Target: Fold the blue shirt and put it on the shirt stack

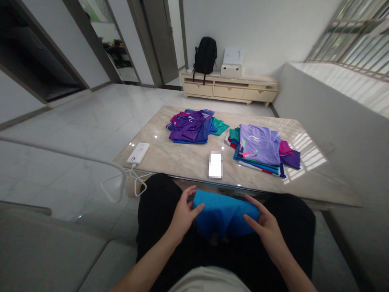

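Crosswise between the knees [161,200], left hand [184,213] pinching one end and right hand [266,223] the other, the blue cloth [223,209] runs lengthwise left to right. Beyond, on the table [179,156]: white power bank [138,153], purple-topped pile [190,127], pixelated white object [215,165], lavender-topped pile [259,144].

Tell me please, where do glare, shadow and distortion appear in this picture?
Head view: barred glare streaks the table at right, with small bright spots elsewhere; head view: the door leans, suggesting lens distortion; head view: the blue cloth darkens toward its lower part; head view: the white rectangle is pixelated.
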Action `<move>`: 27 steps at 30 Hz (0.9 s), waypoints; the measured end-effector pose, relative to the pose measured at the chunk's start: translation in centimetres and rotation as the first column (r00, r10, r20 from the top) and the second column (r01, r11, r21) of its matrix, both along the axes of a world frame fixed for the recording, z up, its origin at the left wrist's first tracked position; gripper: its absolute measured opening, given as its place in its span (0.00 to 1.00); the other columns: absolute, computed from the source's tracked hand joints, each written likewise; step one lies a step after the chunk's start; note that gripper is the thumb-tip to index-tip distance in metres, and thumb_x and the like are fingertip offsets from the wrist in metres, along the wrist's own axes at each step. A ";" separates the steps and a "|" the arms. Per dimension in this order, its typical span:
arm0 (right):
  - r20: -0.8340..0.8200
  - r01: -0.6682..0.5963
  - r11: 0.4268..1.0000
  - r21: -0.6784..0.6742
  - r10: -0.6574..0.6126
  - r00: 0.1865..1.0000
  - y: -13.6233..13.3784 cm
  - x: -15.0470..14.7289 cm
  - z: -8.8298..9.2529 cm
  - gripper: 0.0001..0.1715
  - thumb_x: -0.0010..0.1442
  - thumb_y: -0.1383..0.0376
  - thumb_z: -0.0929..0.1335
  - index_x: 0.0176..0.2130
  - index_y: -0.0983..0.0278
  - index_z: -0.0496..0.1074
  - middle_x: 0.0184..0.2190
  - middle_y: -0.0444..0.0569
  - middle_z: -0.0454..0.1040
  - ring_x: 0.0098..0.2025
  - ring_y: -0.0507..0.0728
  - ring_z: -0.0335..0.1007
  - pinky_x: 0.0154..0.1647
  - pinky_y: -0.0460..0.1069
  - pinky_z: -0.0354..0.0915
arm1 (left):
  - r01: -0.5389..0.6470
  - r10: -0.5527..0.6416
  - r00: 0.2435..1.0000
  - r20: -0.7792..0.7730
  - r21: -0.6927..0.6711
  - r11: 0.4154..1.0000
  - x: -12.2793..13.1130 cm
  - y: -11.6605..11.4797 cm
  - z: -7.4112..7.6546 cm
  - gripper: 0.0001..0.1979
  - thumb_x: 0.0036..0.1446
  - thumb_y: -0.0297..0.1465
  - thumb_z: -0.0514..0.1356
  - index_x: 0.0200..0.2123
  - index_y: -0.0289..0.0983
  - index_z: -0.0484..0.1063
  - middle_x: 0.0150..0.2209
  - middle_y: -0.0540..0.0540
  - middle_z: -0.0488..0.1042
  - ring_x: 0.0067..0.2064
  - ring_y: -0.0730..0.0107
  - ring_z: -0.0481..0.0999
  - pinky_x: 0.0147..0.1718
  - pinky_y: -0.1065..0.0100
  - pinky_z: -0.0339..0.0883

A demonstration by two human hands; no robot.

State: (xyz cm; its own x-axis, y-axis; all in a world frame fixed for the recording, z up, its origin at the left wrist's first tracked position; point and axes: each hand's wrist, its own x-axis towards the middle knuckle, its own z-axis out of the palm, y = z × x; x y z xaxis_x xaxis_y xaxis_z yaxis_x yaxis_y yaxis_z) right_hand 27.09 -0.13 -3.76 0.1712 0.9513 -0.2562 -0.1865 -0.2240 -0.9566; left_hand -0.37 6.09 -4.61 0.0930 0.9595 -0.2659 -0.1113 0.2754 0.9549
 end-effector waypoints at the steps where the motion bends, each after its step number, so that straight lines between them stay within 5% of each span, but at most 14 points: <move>1: 0.040 -0.062 0.998 -0.001 0.062 0.997 0.2 0.6 -0.3 0.43 0.51 0.54 0.80 0.62 0.61 0.72 0.54 0.55 0.78 0.49 0.62 0.77 0.50 0.53 0.74 | 0.029 -0.026 0.999 -0.046 0.075 0.997 -0.3 0.0 -0.1 0.35 0.51 0.36 0.73 0.61 0.42 0.66 0.64 0.36 0.67 0.54 0.53 0.79 0.49 0.58 0.75; 5: 0.291 -0.211 0.976 -0.053 0.218 0.932 0.9 3.1 -1.5 0.34 0.57 0.51 0.76 0.59 0.61 0.75 0.51 0.53 0.80 0.47 0.62 0.78 0.49 0.54 0.74 | 0.225 -0.092 0.934 -0.345 0.367 0.902 -1.5 0.0 -0.2 0.17 0.58 0.29 0.68 0.51 0.45 0.78 0.60 0.43 0.74 0.61 0.55 0.74 0.60 0.55 0.69; 9: 0.581 -0.209 0.972 -0.105 0.231 0.780 1.2 4.3 -1.4 0.27 0.59 0.50 0.72 0.54 0.59 0.79 0.45 0.49 0.82 0.41 0.63 0.79 0.45 0.55 0.74 | 0.421 -0.094 0.808 -0.582 0.459 0.782 -2.0 -0.2 0.0 0.17 0.63 0.24 0.62 0.53 0.46 0.77 0.52 0.48 0.79 0.55 0.62 0.78 0.59 0.59 0.72; 13: 0.753 -0.195 0.970 -0.148 0.238 0.614 1.0 4.0 -1.1 0.21 0.62 0.50 0.68 0.50 0.53 0.81 0.45 0.45 0.83 0.47 0.66 0.80 0.51 0.58 0.73 | 0.479 0.025 0.725 -0.688 0.530 0.700 -2.1 -0.1 -0.3 0.15 0.67 0.22 0.57 0.52 0.41 0.77 0.50 0.46 0.80 0.51 0.66 0.81 0.54 0.64 0.76; 17: 0.888 -0.146 0.979 -0.145 0.193 0.417 0.4 3.6 -0.7 0.18 0.66 0.49 0.66 0.49 0.49 0.81 0.44 0.44 0.83 0.44 0.67 0.81 0.46 0.60 0.74 | 0.555 0.190 0.606 -0.772 0.582 0.594 -2.6 0.4 0.2 0.13 0.69 0.23 0.54 0.48 0.38 0.77 0.45 0.46 0.82 0.46 0.64 0.81 0.48 0.63 0.78; 23: 0.916 -0.262 0.960 0.102 0.012 0.400 -1.1 4.5 0.4 0.15 0.68 0.51 0.67 0.41 0.52 0.81 0.50 0.45 0.75 0.44 0.57 0.78 0.42 0.50 0.74 | 0.695 0.281 0.462 -0.841 0.540 0.474 -4.3 1.1 2.6 0.11 0.68 0.23 0.56 0.47 0.38 0.77 0.41 0.48 0.83 0.42 0.63 0.79 0.42 0.60 0.75; 27: 0.888 -0.324 0.937 0.128 0.037 0.459 1.0 6.1 2.6 0.13 0.68 0.56 0.67 0.41 0.57 0.80 0.49 0.46 0.77 0.45 0.58 0.79 0.47 0.51 0.73 | 0.768 0.256 0.450 -0.856 0.517 0.377 -3.9 5.1 3.6 0.11 0.68 0.23 0.56 0.46 0.38 0.78 0.40 0.47 0.83 0.41 0.64 0.80 0.41 0.63 0.74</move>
